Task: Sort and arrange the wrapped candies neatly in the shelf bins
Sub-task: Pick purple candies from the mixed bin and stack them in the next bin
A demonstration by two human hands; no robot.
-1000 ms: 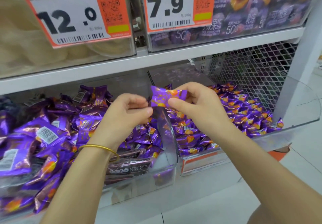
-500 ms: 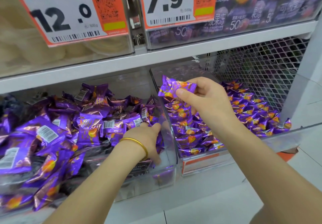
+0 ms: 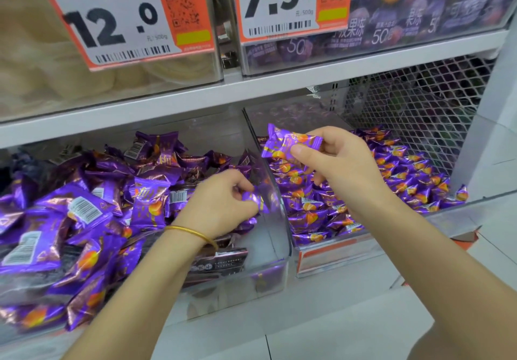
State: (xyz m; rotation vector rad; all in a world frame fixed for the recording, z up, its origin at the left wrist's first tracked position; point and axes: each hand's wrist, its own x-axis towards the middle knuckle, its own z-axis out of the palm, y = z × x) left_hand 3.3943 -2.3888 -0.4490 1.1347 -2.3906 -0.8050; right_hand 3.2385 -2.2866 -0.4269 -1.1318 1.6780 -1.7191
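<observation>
Two clear shelf bins sit side by side on the lower shelf. The left bin (image 3: 277,264) holds a loose heap of large purple wrapped candies (image 3: 84,211) and some dark packs. The right bin (image 3: 489,200) holds small purple-and-orange candies (image 3: 402,175) lying in rows. My right hand (image 3: 347,169) is raised over the right bin's left end and pinches a small purple candy (image 3: 282,144). My left hand (image 3: 221,205), with a gold bangle on the wrist, is down inside the left bin near the divider wall, fingers curled round another small purple candy (image 3: 256,198).
The upper shelf (image 3: 279,80) carries two clear bins with orange price tags reading 12.0 (image 3: 123,21) and 7.9 (image 3: 282,1). White wire mesh (image 3: 419,113) backs the right bin. White floor tiles (image 3: 321,331) lie below the shelf.
My left hand let go of the candy held between both hands and dropped into the left bin, where it has taken hold of a small candy. My right hand kept its candy.
</observation>
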